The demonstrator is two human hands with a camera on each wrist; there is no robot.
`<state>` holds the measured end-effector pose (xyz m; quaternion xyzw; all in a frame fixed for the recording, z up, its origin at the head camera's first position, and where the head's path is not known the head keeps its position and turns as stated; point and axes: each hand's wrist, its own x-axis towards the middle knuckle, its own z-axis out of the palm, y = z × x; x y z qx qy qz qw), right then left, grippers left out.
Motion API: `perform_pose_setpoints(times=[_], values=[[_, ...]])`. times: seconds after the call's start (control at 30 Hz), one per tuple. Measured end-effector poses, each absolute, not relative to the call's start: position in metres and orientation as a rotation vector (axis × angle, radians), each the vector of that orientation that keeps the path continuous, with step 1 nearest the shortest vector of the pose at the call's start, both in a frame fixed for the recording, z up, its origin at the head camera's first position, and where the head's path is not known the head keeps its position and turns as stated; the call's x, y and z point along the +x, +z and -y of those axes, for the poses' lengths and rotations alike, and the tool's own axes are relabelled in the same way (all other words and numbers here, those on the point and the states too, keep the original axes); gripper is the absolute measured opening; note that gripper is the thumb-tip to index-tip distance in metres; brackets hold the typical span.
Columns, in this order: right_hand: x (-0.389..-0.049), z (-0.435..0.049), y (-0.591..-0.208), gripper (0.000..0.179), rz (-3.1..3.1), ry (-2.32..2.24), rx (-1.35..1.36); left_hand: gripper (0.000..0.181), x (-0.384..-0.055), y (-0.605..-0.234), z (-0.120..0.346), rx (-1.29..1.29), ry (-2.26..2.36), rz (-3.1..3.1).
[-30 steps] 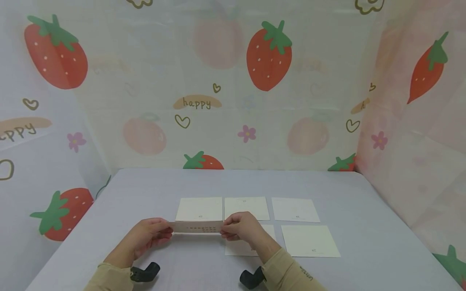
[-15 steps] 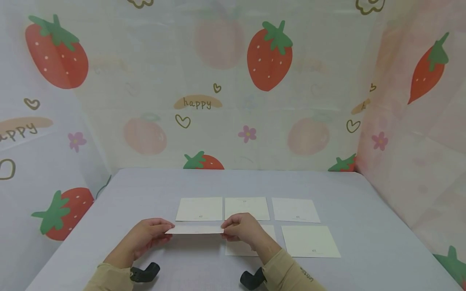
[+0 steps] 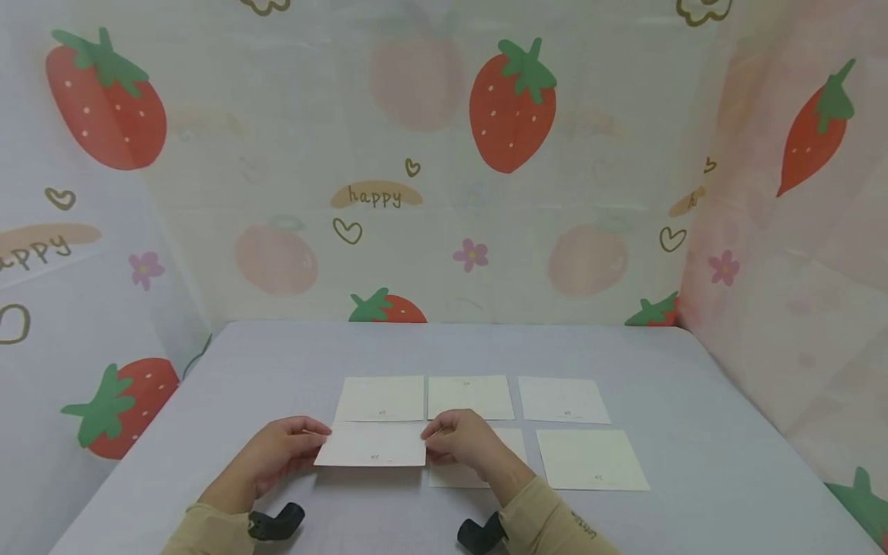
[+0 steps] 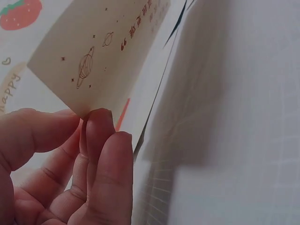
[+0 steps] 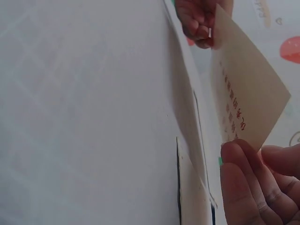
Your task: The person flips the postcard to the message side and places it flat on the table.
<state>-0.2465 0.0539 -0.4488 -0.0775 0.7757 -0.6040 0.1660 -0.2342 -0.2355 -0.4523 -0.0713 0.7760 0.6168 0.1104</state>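
A cream paper card (image 3: 375, 447) is held above the table between both hands, its nearly blank face up with a small mark near the front edge. My left hand (image 3: 287, 451) pinches the left edge between thumb and fingers. On the opposite edge, my right hand (image 3: 463, 441) pinches it likewise. In the left wrist view, the underside of the card (image 4: 89, 61) bears planet drawings, small stars and reddish characters. Similar characters show on the card (image 5: 246, 89) in the right wrist view. Its shadow falls on the table below.
Behind it, a row holds a left card (image 3: 381, 397), a middle card (image 3: 468, 393) and a right card (image 3: 563, 399). In the front row lie a card (image 3: 458, 474) partly hidden by my right hand and another card (image 3: 590, 460). Strawberry-print cloth (image 3: 513, 223) encloses the white table (image 3: 694, 401).
The card has turned between my fingers: its printed side faced me, then it stood nearly edge-on, and now its nearly blank side shows. Both hands stay almost in place.
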Motion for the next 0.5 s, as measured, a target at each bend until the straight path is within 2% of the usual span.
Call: perform_pose_setpoints(times=[0.5], values=[[-0.2440, -0.0527, -0.4495, 0.013, -2.289, -1.666, -0.199, 0.018, -0.2337, -0.4574, 0.2332, -0.294, 1.814, -2.288]])
